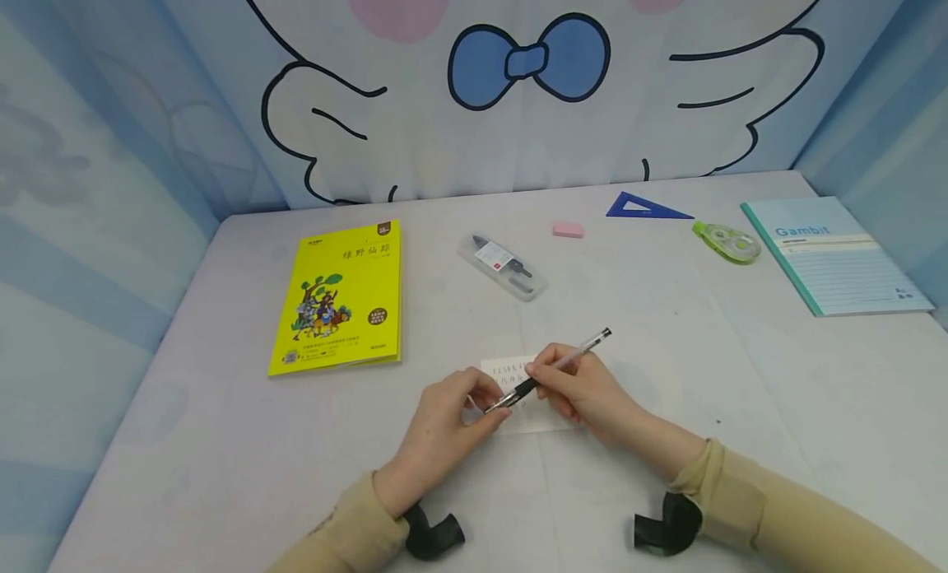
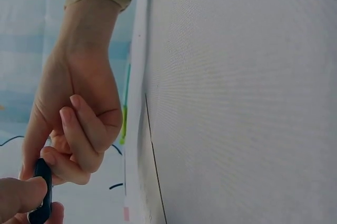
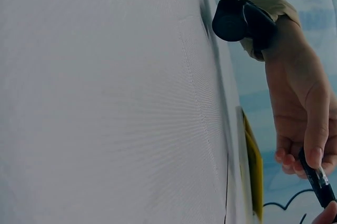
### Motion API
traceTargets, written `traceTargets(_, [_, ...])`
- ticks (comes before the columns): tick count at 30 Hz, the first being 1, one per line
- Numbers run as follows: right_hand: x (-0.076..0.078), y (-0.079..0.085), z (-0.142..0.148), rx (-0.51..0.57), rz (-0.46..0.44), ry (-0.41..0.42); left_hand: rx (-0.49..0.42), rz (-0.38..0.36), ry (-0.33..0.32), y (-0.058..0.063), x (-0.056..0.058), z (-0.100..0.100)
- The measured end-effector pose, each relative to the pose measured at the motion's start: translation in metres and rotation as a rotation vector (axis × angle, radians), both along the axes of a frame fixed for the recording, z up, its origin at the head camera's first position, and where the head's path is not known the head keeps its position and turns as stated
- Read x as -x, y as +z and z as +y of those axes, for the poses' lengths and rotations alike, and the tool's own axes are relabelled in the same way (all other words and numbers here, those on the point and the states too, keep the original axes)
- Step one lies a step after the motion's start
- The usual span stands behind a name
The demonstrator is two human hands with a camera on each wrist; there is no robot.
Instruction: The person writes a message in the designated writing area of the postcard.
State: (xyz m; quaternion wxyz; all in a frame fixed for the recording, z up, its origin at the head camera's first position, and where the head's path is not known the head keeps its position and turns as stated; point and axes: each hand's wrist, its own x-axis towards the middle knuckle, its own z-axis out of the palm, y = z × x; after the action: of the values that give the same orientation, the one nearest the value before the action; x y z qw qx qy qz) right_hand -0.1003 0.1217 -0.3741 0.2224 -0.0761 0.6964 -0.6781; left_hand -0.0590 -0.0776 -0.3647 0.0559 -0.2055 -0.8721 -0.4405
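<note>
A clear-barrelled pen with a black grip (image 1: 524, 387) slants between both hands above the paper. My right hand (image 1: 585, 389) holds it by thumb and fingers around the grip, with the clear end pointing up and right. At the tip end, my left hand (image 1: 448, 416) pinches the pen with thumb and fingers. In the left wrist view, the left thumb (image 2: 23, 195) lies against the dark pen (image 2: 40, 195). The right wrist view shows the right thumb (image 3: 317, 145) on the pen (image 3: 318, 182). Beneath the hands lies a small white paper (image 1: 536, 421) with rows of handwritten marks, partly covered.
A yellow book (image 1: 348, 301) lies to the left. Beyond the hands are a compass in a clear case (image 1: 504, 266), a pink eraser (image 1: 568, 230) and a blue set square (image 1: 644, 207). Right of these sit a green correction tape (image 1: 727, 242) and a pale blue notebook (image 1: 837, 256).
</note>
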Motion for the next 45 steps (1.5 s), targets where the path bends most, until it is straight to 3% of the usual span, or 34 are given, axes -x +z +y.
traceTargets(6, [-0.002,0.003,-0.002,0.038,0.016,0.016,-0.04,-0.033,-0.052,0.002,-0.002,0.006])
traceTargets(11, [-0.006,0.006,-0.004,0.039,0.039,0.016,-0.052,-0.078,-0.058,0.003,-0.006,0.012])
traceTargets(20, [-0.012,0.009,-0.004,-0.133,-0.027,0.024,-0.025,-0.142,-0.154,0.002,-0.013,0.022])
traceTargets(26, [-0.013,0.012,0.003,-0.308,-0.017,0.167,0.017,-0.183,-0.209,0.002,-0.017,0.023])
traceTargets(31, [-0.012,0.014,0.015,-0.501,0.069,0.253,0.069,-0.211,-0.148,0.001,-0.018,0.018])
traceTargets(41, [-0.005,0.009,0.033,-0.569,0.094,0.061,0.117,-0.191,-0.076,0.0,-0.015,0.011])
traceTargets(45, [-0.004,0.008,0.038,-0.642,0.119,0.036,0.12,-0.146,-0.04,-0.001,-0.013,0.008])
